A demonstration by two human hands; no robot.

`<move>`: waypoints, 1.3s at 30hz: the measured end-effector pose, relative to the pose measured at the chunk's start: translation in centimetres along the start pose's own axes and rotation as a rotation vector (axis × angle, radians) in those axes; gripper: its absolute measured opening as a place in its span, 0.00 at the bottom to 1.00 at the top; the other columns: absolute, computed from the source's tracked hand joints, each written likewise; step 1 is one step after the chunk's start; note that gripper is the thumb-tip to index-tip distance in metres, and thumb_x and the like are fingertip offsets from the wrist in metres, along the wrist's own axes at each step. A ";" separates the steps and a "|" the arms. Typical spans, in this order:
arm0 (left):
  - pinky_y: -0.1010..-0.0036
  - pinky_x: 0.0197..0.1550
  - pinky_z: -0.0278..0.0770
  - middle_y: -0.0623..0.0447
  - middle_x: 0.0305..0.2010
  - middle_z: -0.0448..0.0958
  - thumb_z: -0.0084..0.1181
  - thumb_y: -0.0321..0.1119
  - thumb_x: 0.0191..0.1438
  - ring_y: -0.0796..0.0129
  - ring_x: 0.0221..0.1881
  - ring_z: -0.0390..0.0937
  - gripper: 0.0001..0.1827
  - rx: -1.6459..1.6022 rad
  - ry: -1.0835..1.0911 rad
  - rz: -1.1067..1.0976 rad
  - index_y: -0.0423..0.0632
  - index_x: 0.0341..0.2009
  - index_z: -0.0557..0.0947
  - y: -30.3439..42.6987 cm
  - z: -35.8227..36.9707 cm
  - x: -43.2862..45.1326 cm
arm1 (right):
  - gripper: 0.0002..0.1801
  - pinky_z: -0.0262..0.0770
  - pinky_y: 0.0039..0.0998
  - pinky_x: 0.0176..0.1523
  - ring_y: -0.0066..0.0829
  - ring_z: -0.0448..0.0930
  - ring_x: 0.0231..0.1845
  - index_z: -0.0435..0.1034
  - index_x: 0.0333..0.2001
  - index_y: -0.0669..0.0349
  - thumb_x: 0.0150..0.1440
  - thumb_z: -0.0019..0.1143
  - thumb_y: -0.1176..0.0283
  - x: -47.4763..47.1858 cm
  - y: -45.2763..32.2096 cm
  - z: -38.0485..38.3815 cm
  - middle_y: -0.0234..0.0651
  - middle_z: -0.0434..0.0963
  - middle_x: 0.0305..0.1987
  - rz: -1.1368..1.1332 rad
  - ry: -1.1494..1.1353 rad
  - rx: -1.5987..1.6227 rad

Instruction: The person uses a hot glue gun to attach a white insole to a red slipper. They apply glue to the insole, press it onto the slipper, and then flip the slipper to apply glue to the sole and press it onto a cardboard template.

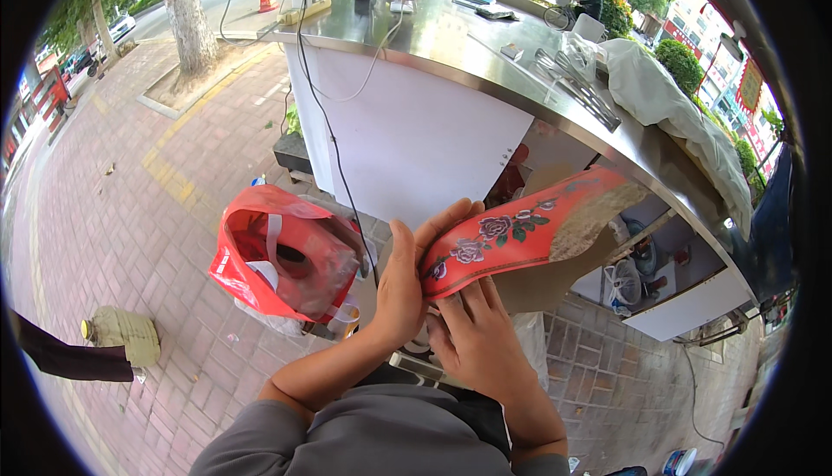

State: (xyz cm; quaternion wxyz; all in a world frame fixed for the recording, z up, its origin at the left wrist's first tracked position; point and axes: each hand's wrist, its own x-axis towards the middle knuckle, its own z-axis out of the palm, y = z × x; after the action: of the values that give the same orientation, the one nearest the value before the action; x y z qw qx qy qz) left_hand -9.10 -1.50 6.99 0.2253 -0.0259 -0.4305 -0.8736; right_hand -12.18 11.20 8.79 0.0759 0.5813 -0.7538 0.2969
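A long curved red piece printed with purple roses (494,232), which looks like a shoe insole or upper piece, reaches from my hands up towards the counter's edge. My left hand (406,281) is upright with its palm and fingers against the piece's near end. The fingers of my right hand (471,330) lie under its lower edge. A brown, sheet-like part (585,258) shows below the red piece; whether the two are joined I cannot tell. To the left of my hands stands an open red plastic bag (240,258) with white handles.
A steel-topped counter (448,53) with tongs (578,89), phones and cables spans the front. Its lower shelf at right holds bagged items (623,281). A black cable (335,144) hangs down beside the bag. A yellowish jug (127,333) stands on the paving at left.
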 end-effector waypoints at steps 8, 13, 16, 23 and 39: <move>0.69 0.68 0.57 0.41 0.66 0.65 0.17 0.61 0.67 0.60 0.66 0.64 0.43 0.252 -0.089 0.100 0.34 0.65 0.62 0.4 -0.2 -0.3 | 0.27 0.66 0.50 0.58 0.58 0.69 0.54 0.64 0.52 0.72 0.49 0.61 0.73 0.2 -0.3 0.2 0.54 0.68 0.51 0.013 0.053 0.007; 0.69 0.69 0.56 0.41 0.68 0.62 0.16 0.60 0.67 0.61 0.67 0.62 0.42 0.107 -0.045 0.111 0.34 0.66 0.60 0.5 -0.1 -0.2 | 0.28 0.65 0.49 0.62 0.57 0.69 0.58 0.63 0.54 0.73 0.51 0.60 0.72 0.1 -0.3 0.5 0.55 0.69 0.55 -0.001 0.028 0.009; 0.69 0.69 0.56 0.41 0.68 0.62 0.16 0.60 0.67 0.61 0.67 0.62 0.42 0.081 -0.035 0.103 0.35 0.66 0.59 0.7 -0.3 0.0 | 0.29 0.62 0.50 0.66 0.55 0.67 0.64 0.61 0.56 0.75 0.52 0.56 0.74 0.2 -0.3 0.7 0.58 0.67 0.60 -0.062 0.007 -0.021; 0.67 0.70 0.54 0.40 0.68 0.62 0.16 0.64 0.65 0.59 0.69 0.60 0.44 0.117 0.055 0.085 0.38 0.67 0.59 0.8 -0.2 -0.1 | 0.23 0.63 0.48 0.66 0.52 0.70 0.61 0.67 0.50 0.75 0.52 0.55 0.75 0.1 -0.3 0.7 0.55 0.69 0.57 -0.105 -0.015 -0.063; 0.69 0.70 0.54 0.42 0.72 0.56 0.17 0.62 0.66 0.60 0.70 0.56 0.42 0.092 0.081 0.084 0.41 0.70 0.52 0.2 -0.6 -1.1 | 0.14 0.62 0.48 0.67 0.36 0.73 0.56 0.75 0.41 0.65 0.48 0.55 0.75 0.6 0.2 0.8 0.38 0.75 0.49 -0.095 0.045 -0.104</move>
State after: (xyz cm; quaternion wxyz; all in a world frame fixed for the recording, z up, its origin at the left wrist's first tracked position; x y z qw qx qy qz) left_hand -7.98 -1.66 6.48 0.2797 0.0018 -0.4595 -0.8430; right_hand -12.37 10.32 8.38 0.1368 0.6050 -0.7378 0.2665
